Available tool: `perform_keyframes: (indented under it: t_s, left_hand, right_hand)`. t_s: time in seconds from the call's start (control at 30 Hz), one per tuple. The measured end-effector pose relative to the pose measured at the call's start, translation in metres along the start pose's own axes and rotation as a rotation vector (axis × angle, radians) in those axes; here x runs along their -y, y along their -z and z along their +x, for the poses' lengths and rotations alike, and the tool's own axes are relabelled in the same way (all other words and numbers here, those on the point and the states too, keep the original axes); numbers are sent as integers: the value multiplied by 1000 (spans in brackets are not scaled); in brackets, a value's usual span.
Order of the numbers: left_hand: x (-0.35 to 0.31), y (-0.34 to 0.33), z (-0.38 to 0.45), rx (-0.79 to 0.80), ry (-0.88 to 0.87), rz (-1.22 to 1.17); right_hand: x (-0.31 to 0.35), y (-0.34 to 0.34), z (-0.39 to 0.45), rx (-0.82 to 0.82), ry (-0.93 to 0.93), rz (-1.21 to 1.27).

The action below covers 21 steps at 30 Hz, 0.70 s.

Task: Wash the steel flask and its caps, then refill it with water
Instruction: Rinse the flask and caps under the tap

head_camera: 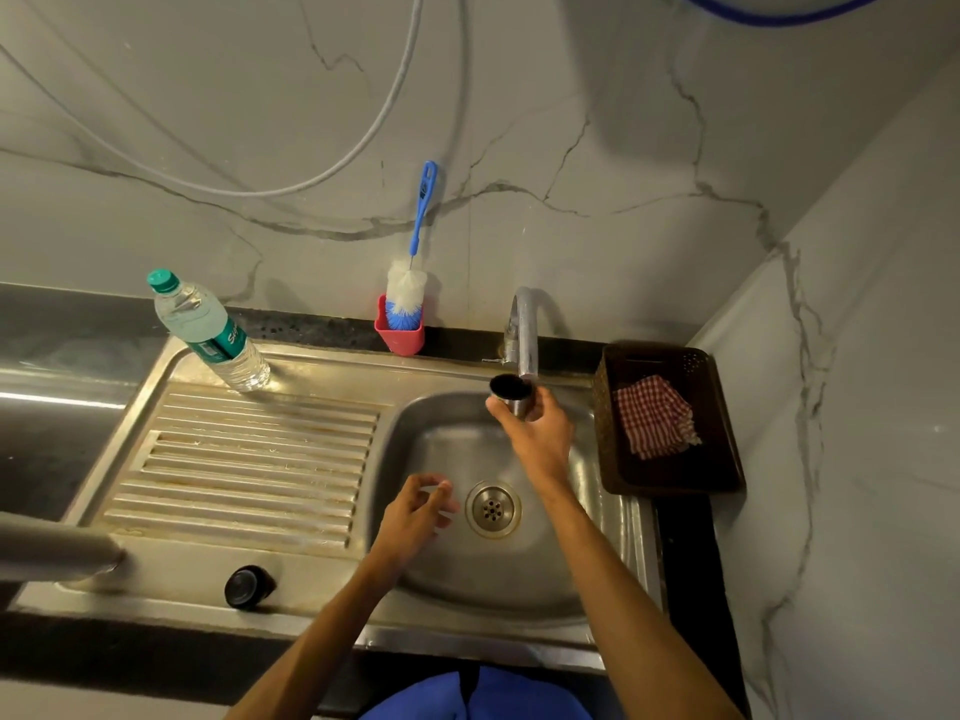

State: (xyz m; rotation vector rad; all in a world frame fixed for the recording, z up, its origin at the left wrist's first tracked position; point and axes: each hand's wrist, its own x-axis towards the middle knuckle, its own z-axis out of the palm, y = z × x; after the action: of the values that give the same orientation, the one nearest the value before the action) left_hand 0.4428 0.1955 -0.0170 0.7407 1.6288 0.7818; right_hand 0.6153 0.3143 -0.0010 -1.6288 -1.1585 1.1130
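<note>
My right hand (537, 431) grips a steel cup-shaped cap (511, 393), its dark open mouth tilted up toward me, right under the tap spout (525, 335). No water stream is visible. Over the sink basin (415, 423) my left hand (415, 511) hovers near the drain (492, 509), fingers loosely curled and holding nothing. A black inner cap (248, 587) lies on the sink's front ledge. The steel flask body (54, 550) stands at the near left edge, blurred and partly cut off.
A plastic water bottle (208, 332) stands on the ribbed drainboard (249, 459). A bottle brush (410, 283) sits in a red holder (400, 335) by the wall. A dark basket (670, 480) holding a checked cloth (654, 415) is right of the sink.
</note>
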Motion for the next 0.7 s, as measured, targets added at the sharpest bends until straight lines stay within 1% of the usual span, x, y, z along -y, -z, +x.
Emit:
perform_keyframes:
  t_s: [0.07, 0.1, 0.2, 0.3, 0.37, 0.43, 0.57, 0.67, 0.7]
  left_hand:
    - [3, 5, 2, -16, 2, -13]
    - [4, 6, 3, -19, -1, -16]
    - [1, 10, 3, -30, -13, -16]
    - [-6, 14, 2, -51, -13, -56]
    - [-10, 16, 3, -53, -12, -76]
    - [-12, 15, 3, -53, -14, -86]
    - [-11, 12, 3, -43, -11, -85]
    - [-9, 11, 4, -37, 5, -71]
    - [-8, 10, 4, -35, 8, -69]
  right_hand:
    - [-3, -1, -1, -101, -91, 78]
    - [-6, -1, 0, -112, -123, 81]
    - [-10, 2, -1, -100, -147, 36]
    - [-16, 5, -1, -113, -109, -74]
    - [-16, 7, -1, -115, -147, -52]
    - [-16, 9, -2, -115, -108, -136]
    - [-15, 10, 2, -126, -112, -165]
    - [-9, 7, 8, -105, -121, -187]
    - [-7, 6, 11, -76, -120, -190]
